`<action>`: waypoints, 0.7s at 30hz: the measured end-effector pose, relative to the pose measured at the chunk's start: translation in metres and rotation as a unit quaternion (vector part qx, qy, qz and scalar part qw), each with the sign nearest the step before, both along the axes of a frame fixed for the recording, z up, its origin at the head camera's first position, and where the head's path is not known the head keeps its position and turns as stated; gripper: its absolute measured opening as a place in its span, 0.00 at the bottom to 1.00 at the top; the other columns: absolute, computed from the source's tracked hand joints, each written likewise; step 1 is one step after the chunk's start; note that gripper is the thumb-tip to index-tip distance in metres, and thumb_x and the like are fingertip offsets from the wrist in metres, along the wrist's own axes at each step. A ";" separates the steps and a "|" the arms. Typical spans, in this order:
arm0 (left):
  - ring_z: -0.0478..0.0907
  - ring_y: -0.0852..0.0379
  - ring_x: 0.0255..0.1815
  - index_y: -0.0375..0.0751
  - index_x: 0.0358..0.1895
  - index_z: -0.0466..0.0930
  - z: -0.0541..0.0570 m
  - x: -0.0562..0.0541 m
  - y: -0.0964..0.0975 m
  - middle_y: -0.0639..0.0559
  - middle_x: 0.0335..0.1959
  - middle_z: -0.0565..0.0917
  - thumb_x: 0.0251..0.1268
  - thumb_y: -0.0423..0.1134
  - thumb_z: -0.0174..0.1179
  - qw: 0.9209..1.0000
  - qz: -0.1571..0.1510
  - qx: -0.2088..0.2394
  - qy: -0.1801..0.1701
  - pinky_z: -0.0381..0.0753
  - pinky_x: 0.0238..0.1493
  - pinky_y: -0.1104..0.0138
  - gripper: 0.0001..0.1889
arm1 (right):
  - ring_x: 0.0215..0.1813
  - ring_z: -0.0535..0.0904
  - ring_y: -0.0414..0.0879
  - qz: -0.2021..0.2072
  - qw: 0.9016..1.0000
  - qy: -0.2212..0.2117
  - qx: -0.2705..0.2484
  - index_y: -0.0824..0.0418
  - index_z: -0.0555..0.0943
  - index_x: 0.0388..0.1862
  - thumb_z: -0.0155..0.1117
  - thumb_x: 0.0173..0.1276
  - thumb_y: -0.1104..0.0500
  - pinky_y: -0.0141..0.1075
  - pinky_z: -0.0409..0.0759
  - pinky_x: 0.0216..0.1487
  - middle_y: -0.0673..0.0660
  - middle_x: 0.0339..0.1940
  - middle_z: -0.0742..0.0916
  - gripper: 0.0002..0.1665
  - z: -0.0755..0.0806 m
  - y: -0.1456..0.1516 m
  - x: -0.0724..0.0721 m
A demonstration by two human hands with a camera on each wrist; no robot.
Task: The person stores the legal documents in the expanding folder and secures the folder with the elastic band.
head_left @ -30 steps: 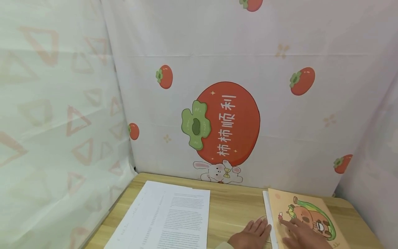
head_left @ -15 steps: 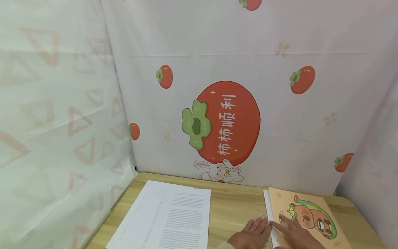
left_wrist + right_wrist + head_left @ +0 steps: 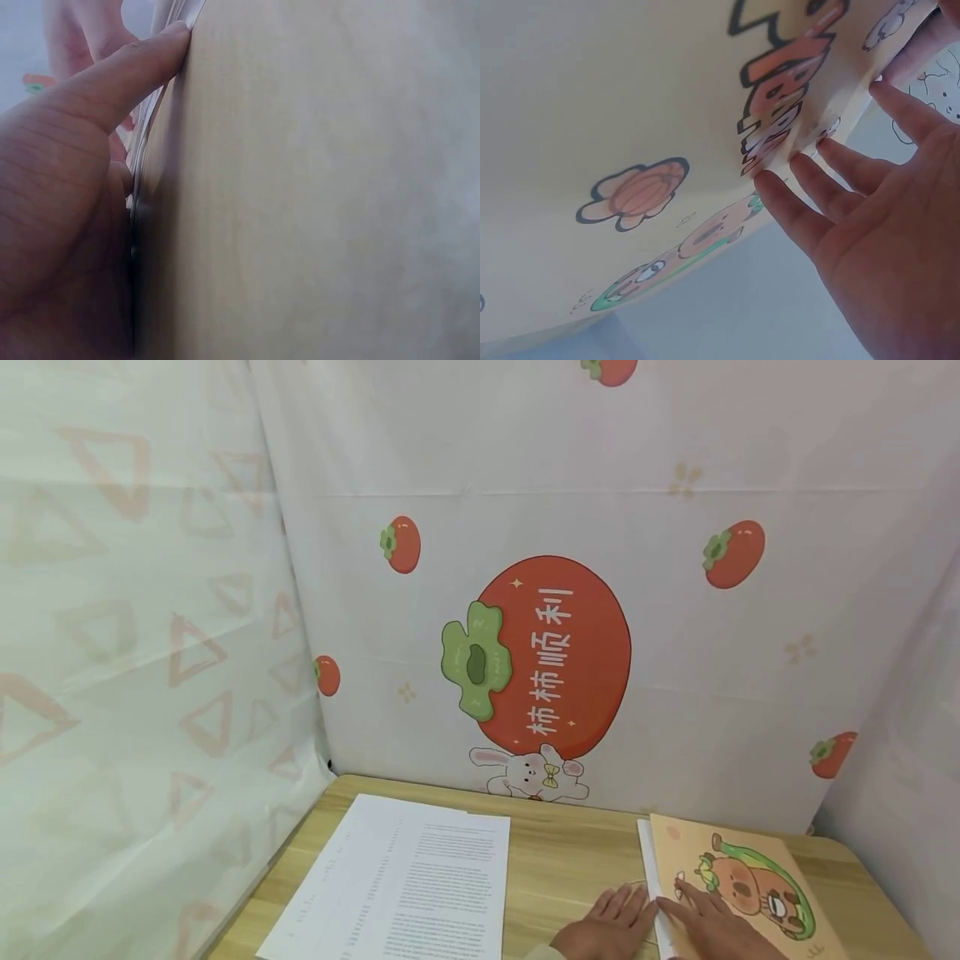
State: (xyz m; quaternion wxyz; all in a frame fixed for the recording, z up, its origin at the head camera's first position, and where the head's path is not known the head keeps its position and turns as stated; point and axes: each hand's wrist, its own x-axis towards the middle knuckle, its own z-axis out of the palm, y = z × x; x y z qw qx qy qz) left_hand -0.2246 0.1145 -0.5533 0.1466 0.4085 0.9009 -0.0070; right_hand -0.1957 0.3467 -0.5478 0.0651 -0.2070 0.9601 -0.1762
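A book with a tan cartoon capybara cover (image 3: 750,839) lies at the right side of the table, white page edges (image 3: 647,852) showing along its left side. Against that side my left hand (image 3: 606,931) lies palm down, fingers extended; in the left wrist view its thumb (image 3: 142,71) reaches along the page edges. My right hand (image 3: 716,927) touches the cover with outstretched fingers, the index fingertip at the left edge, close to the left hand. In the right wrist view, the fingertips (image 3: 769,184) meet the cover by its printed letters (image 3: 780,105).
Several white printed sheets (image 3: 450,877) lie on the left half of the wooden table (image 3: 570,852). A white cloth with persimmon prints (image 3: 360,610) hangs behind the table, and another cloth with triangles (image 3: 150,693) hangs at the left.
My right hand has slid left across the cover, its index fingertip going from the small red drawing to the book's left edge. The left hand stays in place.
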 end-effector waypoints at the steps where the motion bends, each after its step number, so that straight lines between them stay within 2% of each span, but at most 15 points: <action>1: 0.32 0.67 0.81 0.64 0.84 0.32 0.000 0.000 0.000 0.67 0.83 0.35 0.74 0.75 0.29 1.000 0.001 0.002 -0.003 0.39 0.76 0.73 0.42 | 0.64 0.69 0.80 0.000 1.000 -0.002 0.003 0.68 0.75 0.68 0.72 0.60 0.30 0.74 0.74 0.47 0.79 0.69 0.70 0.52 0.001 0.000 0.000; 5: 0.31 0.67 0.81 0.65 0.84 0.32 -0.001 -0.001 -0.001 0.67 0.83 0.34 0.74 0.75 0.31 1.000 0.002 0.007 -0.015 0.39 0.76 0.73 0.42 | 0.63 0.70 0.79 -0.005 1.000 -0.004 0.010 0.68 0.76 0.67 0.72 0.60 0.29 0.73 0.75 0.46 0.78 0.69 0.71 0.52 0.004 -0.003 0.001; 9: 0.32 0.68 0.80 0.66 0.84 0.33 -0.003 -0.001 0.000 0.67 0.83 0.36 0.73 0.75 0.33 1.000 0.001 0.005 -0.009 0.40 0.76 0.73 0.42 | 0.63 0.71 0.79 -0.006 1.000 0.003 0.004 0.66 0.77 0.66 0.73 0.60 0.30 0.72 0.76 0.45 0.77 0.69 0.72 0.50 0.007 -0.004 0.005; 16: 0.35 0.69 0.80 0.67 0.84 0.37 -0.004 -0.001 0.000 0.69 0.83 0.39 0.72 0.75 0.34 1.000 -0.002 -0.004 0.018 0.43 0.75 0.73 0.42 | 0.62 0.69 0.83 0.011 0.999 -0.004 -0.033 0.64 0.80 0.64 0.61 0.77 0.43 0.75 0.72 0.47 0.79 0.67 0.74 0.29 0.015 -0.006 0.007; 21: 0.34 0.69 0.80 0.67 0.84 0.37 -0.003 -0.001 -0.001 0.69 0.83 0.38 0.73 0.75 0.35 1.000 -0.001 -0.003 0.006 0.42 0.75 0.73 0.41 | 0.61 0.72 0.81 0.006 1.000 -0.012 -0.021 0.65 0.81 0.60 0.62 0.75 0.41 0.76 0.72 0.47 0.79 0.66 0.75 0.30 0.021 -0.007 0.005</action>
